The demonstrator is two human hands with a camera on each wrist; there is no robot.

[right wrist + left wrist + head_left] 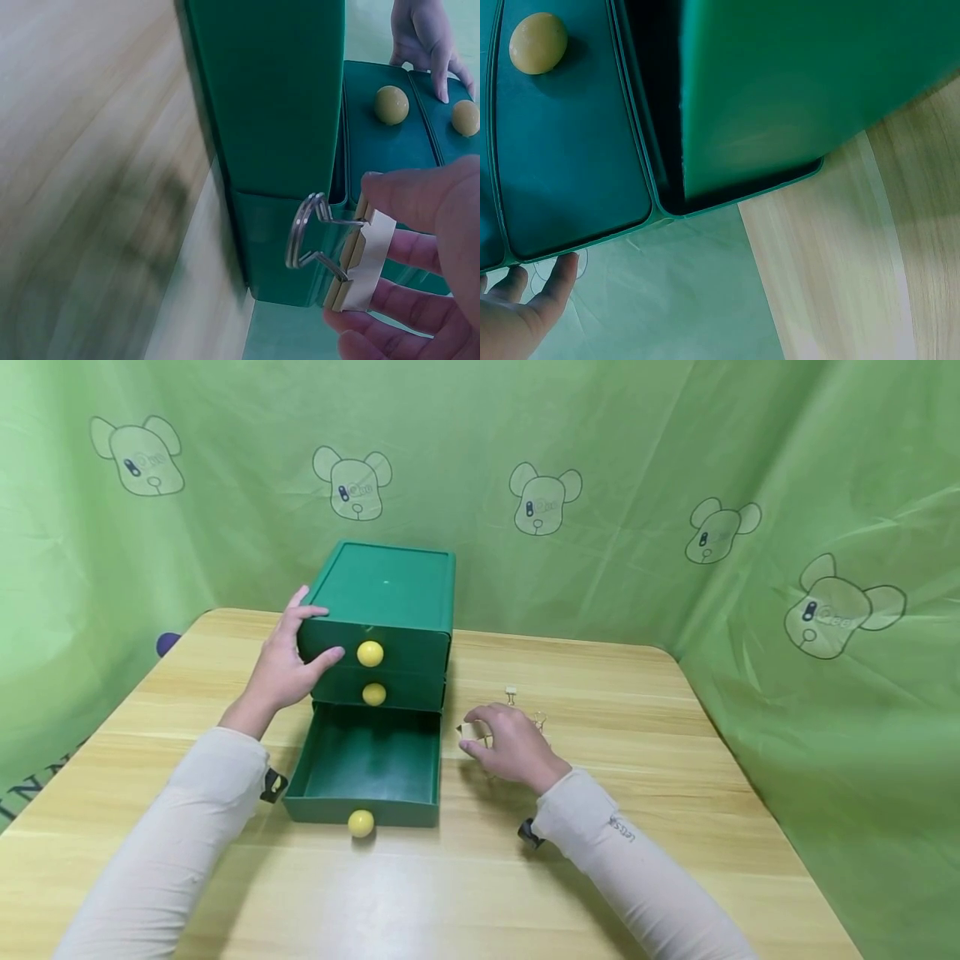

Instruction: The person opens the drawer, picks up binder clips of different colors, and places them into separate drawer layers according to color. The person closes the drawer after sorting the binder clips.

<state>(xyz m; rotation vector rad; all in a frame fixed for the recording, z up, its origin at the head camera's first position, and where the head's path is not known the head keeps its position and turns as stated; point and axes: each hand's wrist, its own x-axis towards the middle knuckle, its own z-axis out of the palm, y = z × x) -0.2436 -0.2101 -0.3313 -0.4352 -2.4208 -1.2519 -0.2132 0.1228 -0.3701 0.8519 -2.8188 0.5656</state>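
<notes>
A green drawer cabinet [382, 585] with yellow ball knobs stands on the table, its bottom drawer [367, 760] pulled out and bare inside. My left hand [281, 664] rests against the cabinet's upper left corner, fingertips on the top edge and thumb on the front of the top drawer. To the right of the open drawer, my right hand [513, 745] pinches a cream binder clip [367, 262] between thumb and fingers, its silver wire handles sticking out in the right wrist view. More binder clips [511, 692] lie behind that hand, partly hidden by it.
The wooden table [622, 760] reaches to both sides. Green curtains [600, 585] with printed bear heads hang behind and to the right. A purple round thing [167, 643] shows past the table's left edge.
</notes>
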